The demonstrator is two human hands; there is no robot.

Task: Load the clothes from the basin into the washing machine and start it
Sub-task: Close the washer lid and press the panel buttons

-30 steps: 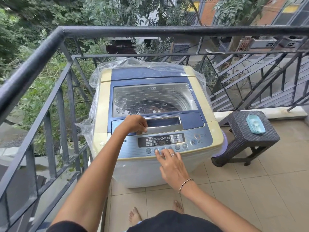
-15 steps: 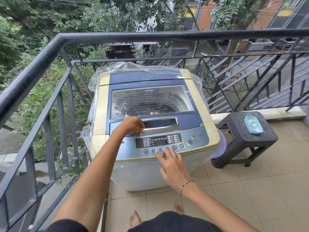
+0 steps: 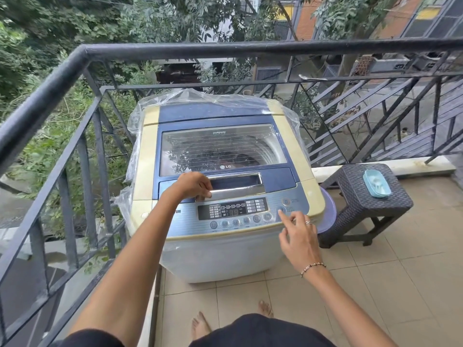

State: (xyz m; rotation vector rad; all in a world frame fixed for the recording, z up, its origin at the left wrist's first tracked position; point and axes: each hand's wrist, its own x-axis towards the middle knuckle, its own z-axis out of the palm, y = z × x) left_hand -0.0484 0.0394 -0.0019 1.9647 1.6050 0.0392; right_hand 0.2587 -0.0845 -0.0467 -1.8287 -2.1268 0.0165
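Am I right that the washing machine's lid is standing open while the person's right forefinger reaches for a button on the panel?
Not quite. In the head view the lid of the washing machine lies shut; the left hand rests by its handle. The right hand does point a forefinger at a panel button.

Behind the reflective lid window (image 3: 223, 149) at twelve o'clock, the clothes (image 3: 233, 157) read only as dark shapes. The control panel (image 3: 233, 209) labels are too small to read. The basin (image 3: 327, 214) at three o'clock hides mostly behind the washing machine (image 3: 225, 256).
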